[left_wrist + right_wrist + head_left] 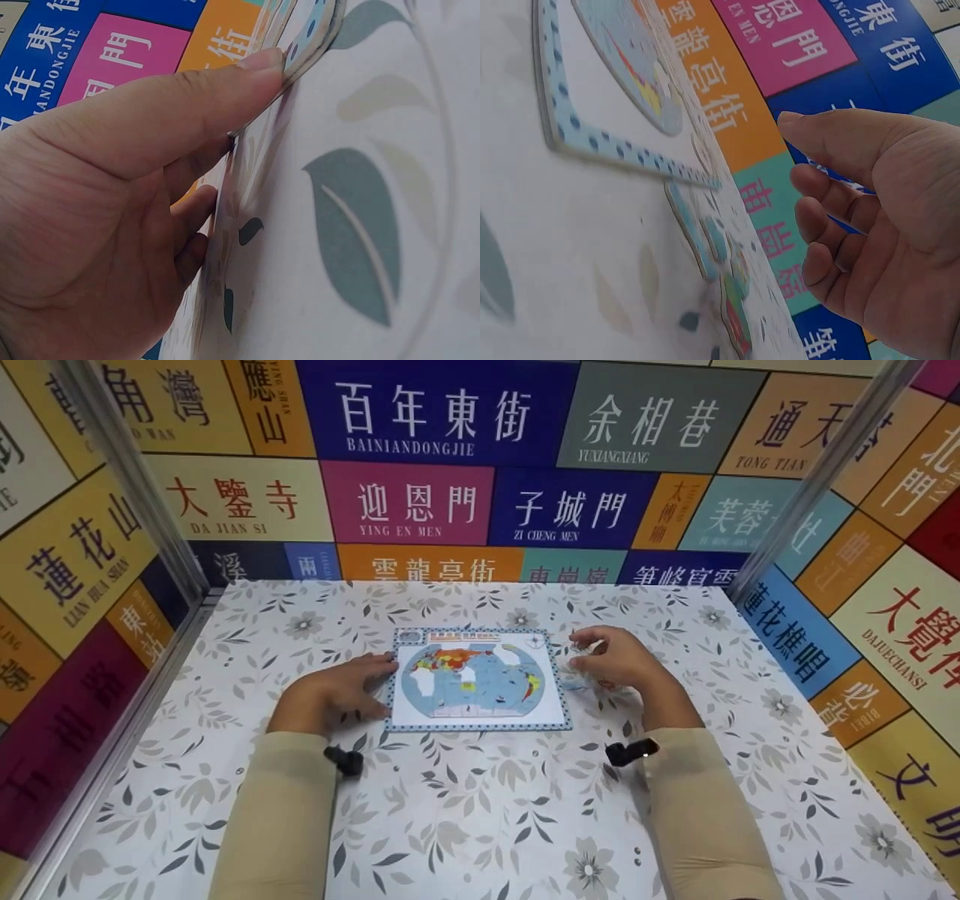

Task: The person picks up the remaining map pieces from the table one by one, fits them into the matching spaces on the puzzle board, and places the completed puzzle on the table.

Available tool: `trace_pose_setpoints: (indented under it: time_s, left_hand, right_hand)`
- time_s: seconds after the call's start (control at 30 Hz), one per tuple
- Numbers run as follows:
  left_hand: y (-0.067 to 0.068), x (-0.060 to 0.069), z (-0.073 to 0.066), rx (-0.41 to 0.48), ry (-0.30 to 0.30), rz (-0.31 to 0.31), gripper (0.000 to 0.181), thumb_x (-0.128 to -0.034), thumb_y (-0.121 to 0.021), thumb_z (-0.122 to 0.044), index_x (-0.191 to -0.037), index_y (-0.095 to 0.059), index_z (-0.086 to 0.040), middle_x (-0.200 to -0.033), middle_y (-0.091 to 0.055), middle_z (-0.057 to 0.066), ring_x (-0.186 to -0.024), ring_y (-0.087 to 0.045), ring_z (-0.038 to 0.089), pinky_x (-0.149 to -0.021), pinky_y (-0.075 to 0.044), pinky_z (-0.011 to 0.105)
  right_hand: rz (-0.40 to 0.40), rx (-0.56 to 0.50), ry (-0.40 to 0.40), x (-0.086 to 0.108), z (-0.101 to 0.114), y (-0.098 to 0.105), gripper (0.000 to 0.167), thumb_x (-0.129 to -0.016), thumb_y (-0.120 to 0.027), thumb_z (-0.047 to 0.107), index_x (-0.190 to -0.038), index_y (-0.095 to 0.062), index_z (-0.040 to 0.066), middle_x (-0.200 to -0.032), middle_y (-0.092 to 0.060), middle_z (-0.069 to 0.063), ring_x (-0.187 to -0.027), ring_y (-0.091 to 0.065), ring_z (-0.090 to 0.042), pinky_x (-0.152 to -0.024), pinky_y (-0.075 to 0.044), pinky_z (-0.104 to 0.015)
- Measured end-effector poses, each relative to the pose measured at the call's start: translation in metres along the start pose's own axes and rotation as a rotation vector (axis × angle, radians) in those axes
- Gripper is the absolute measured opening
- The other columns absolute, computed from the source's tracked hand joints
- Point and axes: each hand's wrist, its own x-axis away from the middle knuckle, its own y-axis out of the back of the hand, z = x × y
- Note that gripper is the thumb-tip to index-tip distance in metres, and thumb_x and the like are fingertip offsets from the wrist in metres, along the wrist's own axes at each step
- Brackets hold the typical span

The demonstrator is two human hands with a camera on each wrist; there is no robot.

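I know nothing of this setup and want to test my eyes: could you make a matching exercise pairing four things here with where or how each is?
Things
1. Bare left hand
2. Bare right hand
3. Rectangular world-map puzzle board with a dotted blue border
4. Small, flat, coloured puzzle pieces

Places and states
A. Lying loose, to the board's right
B. Lying flat between the two hands
C. Touching the board's left edge
D. Apart from the board, holding nothing

Pairs: 1-C, 2-D, 3-B, 4-A
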Motion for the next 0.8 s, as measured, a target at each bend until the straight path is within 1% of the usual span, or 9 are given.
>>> trace_pose_setpoints:
  time_s: [0.07,0.13,0.27,0.33,0.43,0.63,0.8]
  left_hand:
    - [0.0,0.0,0.0,0.004,0.004,0.002,0.099,-0.0842,-0.091,-0.022,-0.165,-0.038,-0.043,-0.182,-0.006,-0.015,-0.171,0.006,0.026,-0.138,0.002,0.061]
    - [0.0,0.0,-0.001,0.003,0.002,0.003,0.099,-0.0841,-0.091,-0.023,-0.165,-0.038,-0.042,-0.183,-0.006,-0.014,-0.171,0.006,0.027,-0.137,0.003,0.062]
    - [0.001,-0.001,0.0,-0.009,-0.01,0.002,0.1,-0.0836,-0.091,-0.023,-0.166,-0.037,-0.042,-0.183,-0.007,-0.013,-0.171,0.006,0.027,-0.137,0.003,0.062]
    - [0.001,-0.001,0.001,-0.012,-0.012,-0.001,0.1,-0.0831,-0.092,-0.024,-0.165,-0.037,-0.042,-0.182,-0.008,-0.014,-0.171,0.005,0.026,-0.137,0.003,0.061]
    - [0.001,-0.002,0.001,-0.017,-0.016,0.0,0.1,-0.0828,-0.092,-0.025,-0.165,-0.038,-0.043,-0.182,-0.008,-0.014,-0.171,0.005,0.026,-0.137,0.002,0.062]
    - [0.0,-0.002,0.002,-0.008,-0.017,0.001,0.1,-0.0832,-0.092,-0.027,-0.165,-0.038,-0.042,-0.183,-0.007,-0.013,-0.171,0.006,0.027,-0.137,0.002,0.062]
    - [-0.001,0.0,0.002,0.023,-0.023,-0.006,0.097,-0.0839,-0.091,-0.023,-0.165,-0.041,-0.04,-0.182,-0.009,-0.015,-0.171,0.006,0.025,-0.138,0.001,0.06]
  right_hand:
    - [-0.007,0.011,-0.003,0.002,-0.006,0.004,0.052,-0.098,-0.077,0.031,-0.147,-0.063,0.02,-0.145,-0.062,-0.009,-0.093,-0.065,-0.025,-0.075,-0.064,-0.047]
    - [-0.009,0.02,0.006,0.005,-0.013,0.008,0.052,-0.099,-0.077,0.031,-0.147,-0.063,0.019,-0.144,-0.062,-0.011,-0.104,-0.066,-0.029,-0.08,-0.064,-0.048]
    - [-0.02,0.053,0.017,0.008,-0.027,0.017,0.054,-0.098,-0.078,0.032,-0.147,-0.063,0.017,-0.145,-0.063,-0.013,-0.121,-0.063,-0.034,-0.092,-0.059,-0.046]
    - [-0.024,0.069,0.017,0.009,-0.033,0.021,0.056,-0.098,-0.078,0.033,-0.148,-0.062,0.016,-0.146,-0.063,-0.014,-0.127,-0.062,-0.035,-0.096,-0.056,-0.045]
    - [-0.018,0.076,0.006,0.01,-0.038,0.025,0.057,-0.098,-0.078,0.035,-0.149,-0.061,0.015,-0.148,-0.062,-0.015,-0.129,-0.061,-0.036,-0.096,-0.055,-0.046]
    - [-0.024,0.092,0.008,0.011,-0.041,0.027,0.059,-0.097,-0.079,0.036,-0.149,-0.061,0.014,-0.147,-0.062,-0.015,-0.127,-0.062,-0.036,-0.093,-0.056,-0.043]
    - [-0.015,0.099,-0.027,0.012,-0.041,0.027,0.06,-0.097,-0.079,0.039,-0.149,-0.061,0.015,-0.146,-0.062,-0.015,-0.127,-0.061,-0.035,-0.093,-0.056,-0.041]
